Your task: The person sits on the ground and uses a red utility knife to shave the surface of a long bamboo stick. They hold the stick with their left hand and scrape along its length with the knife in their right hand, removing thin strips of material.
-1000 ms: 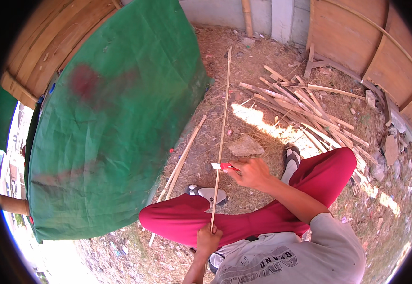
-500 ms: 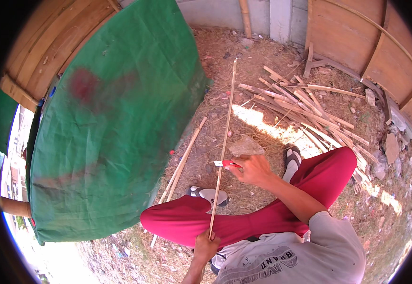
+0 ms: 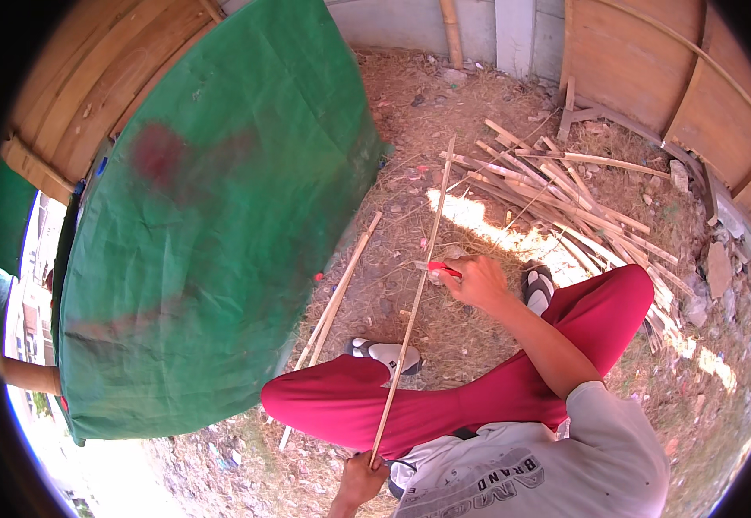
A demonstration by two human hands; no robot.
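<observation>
My left hand [image 3: 361, 480] is closed around the lower end of a long thin bamboo strip [image 3: 413, 312] at the bottom of the view. The strip slants up and away over my left thigh and foot, its far end near the stick pile. Closed in my right hand [image 3: 482, 283] is a red utility knife [image 3: 444, 269]. Its short pale blade lies across the strip above the middle, touching or very close to it; which one I cannot tell.
A large green tarp [image 3: 194, 259] hangs at the left, with two longer strips [image 3: 341, 289] on the ground beside it. Several bamboo sticks [image 3: 583, 207] lie piled at the right. Wooden panels [image 3: 652, 69] and a pale wall [image 3: 401, 24] stand behind. Straw and debris cover the ground.
My right hand and the knife have moved farther out along the strip. My left hand has drawn the strip slightly down and left, and its far end now sits lower.
</observation>
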